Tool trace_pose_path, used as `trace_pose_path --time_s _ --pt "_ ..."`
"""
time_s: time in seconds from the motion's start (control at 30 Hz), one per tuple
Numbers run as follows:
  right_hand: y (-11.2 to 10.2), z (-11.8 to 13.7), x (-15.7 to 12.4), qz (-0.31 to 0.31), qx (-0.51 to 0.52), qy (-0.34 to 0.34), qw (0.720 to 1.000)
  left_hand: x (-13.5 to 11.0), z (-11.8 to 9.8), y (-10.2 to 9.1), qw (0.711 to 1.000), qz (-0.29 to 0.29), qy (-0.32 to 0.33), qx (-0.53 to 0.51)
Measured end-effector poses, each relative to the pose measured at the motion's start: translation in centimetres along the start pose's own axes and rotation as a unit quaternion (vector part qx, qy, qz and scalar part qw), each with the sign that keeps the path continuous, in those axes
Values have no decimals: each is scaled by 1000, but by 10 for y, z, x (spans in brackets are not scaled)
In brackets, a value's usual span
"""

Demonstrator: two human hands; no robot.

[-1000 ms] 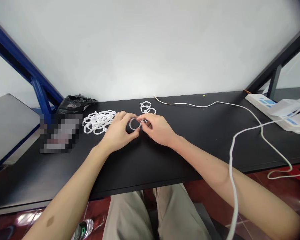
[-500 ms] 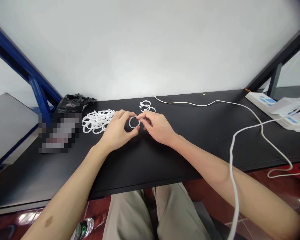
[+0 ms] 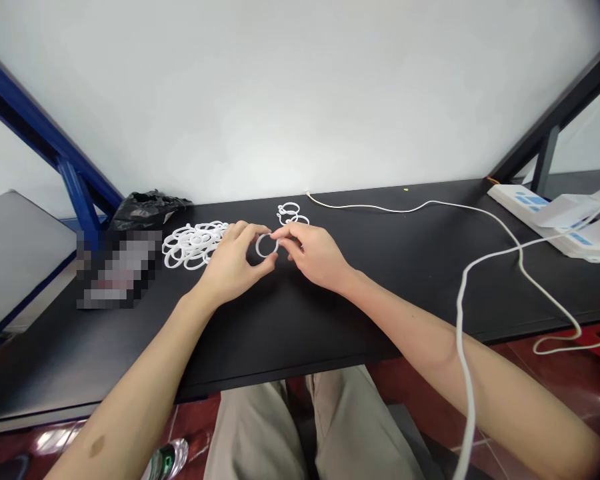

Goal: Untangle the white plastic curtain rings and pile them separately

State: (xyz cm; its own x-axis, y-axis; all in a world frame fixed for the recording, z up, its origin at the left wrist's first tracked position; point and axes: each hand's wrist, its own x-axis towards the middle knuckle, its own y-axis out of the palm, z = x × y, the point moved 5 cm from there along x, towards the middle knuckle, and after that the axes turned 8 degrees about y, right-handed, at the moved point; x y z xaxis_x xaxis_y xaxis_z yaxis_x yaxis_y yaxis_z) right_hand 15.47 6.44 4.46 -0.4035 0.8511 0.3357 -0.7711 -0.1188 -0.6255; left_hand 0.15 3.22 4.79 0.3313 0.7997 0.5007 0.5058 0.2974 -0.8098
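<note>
Both hands meet over the black table (image 3: 290,320) and pinch one white plastic ring (image 3: 267,246) between them. My left hand (image 3: 233,261) grips its left and lower side with thumb and fingers curled. My right hand (image 3: 314,254) pinches the ring's right edge with thumb and forefinger. A heap of several white rings (image 3: 193,243) lies just left of my left hand. A few linked rings (image 3: 291,213) lie behind my right hand.
A crumpled black bag (image 3: 147,205) sits at the back left beside a blue frame strut (image 3: 75,193). A white cable (image 3: 463,293) runs across the table and hangs over its front edge. A white power strip (image 3: 555,220) lies far right. A bottle (image 3: 167,459) stands on the floor.
Both hands and the ring have stayed almost in place; the fingers shifted slightly on the ring. The view drifted a little.
</note>
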Motion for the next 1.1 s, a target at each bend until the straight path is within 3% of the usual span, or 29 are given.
trace_pose_path --time_s 0.47,0.53,0.67,0.8,0.97,1.1 --pt "2 -1 0 13 19 -7 1000 0 3 0 1000 -8 2 15" --pt "1 -3 0 3 6 5 1000 -1 9 -2 997 -32 -25 61" --pt "-4 -12 2 -37 -104 46 993 -8 28 -14 968 -67 -148 191" --pt "-6 -20 4 -39 -211 71 974 -18 41 -25 950 -78 -206 223" --pt "-4 -25 4 -7 -244 81 966 -17 39 -23 960 -101 -164 203" --pt "-3 -20 2 1 -195 73 978 -7 26 -15 977 -87 -111 160"
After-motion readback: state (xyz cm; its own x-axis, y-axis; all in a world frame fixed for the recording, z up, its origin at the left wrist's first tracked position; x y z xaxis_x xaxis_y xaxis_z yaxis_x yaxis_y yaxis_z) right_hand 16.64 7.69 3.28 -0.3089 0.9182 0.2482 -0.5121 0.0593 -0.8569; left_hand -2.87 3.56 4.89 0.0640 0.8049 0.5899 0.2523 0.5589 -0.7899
